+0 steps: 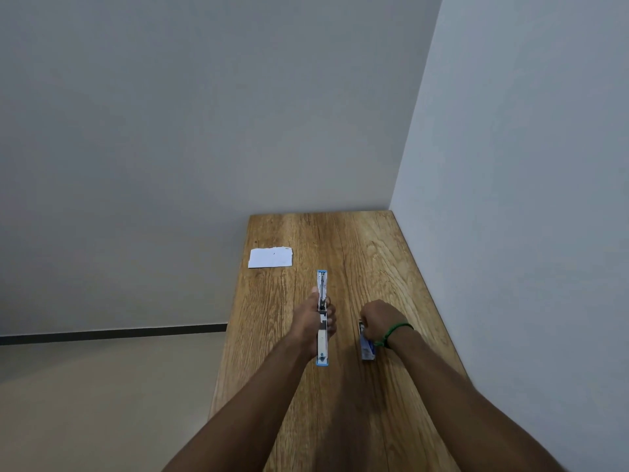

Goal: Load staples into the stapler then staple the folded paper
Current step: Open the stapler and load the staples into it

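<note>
here the stapler (322, 342) lies on the wooden table (357, 253), swung fully open into one long straight line that runs away from the person, with a blue tip at each end and bare metal along its length. the left hand (315, 318) grips it at the middle, thumb on the left side and fingers curled over onto the right side, so the hinge area is hidden under the hand. whether any staples sit in the open channel is too small to tell.

just to the right, apart from the stapler, a small blue and white staple box (367, 350) lies on the table with its long side towards the person. the right hand (379, 318) is on its far end, knuckles up, fingers curled down around the box; its near end sticks out below the wrist. what is in the box cannot be seen. a green bracelet (396, 330) circles the right wrist.

the folded paper (271, 257), white, lies flat near the table's far left edge, well apart from both hands. the table stands in a corner between two pale walls, and a dark skirting strip (112, 333) runs along the floor on the left.
</note>
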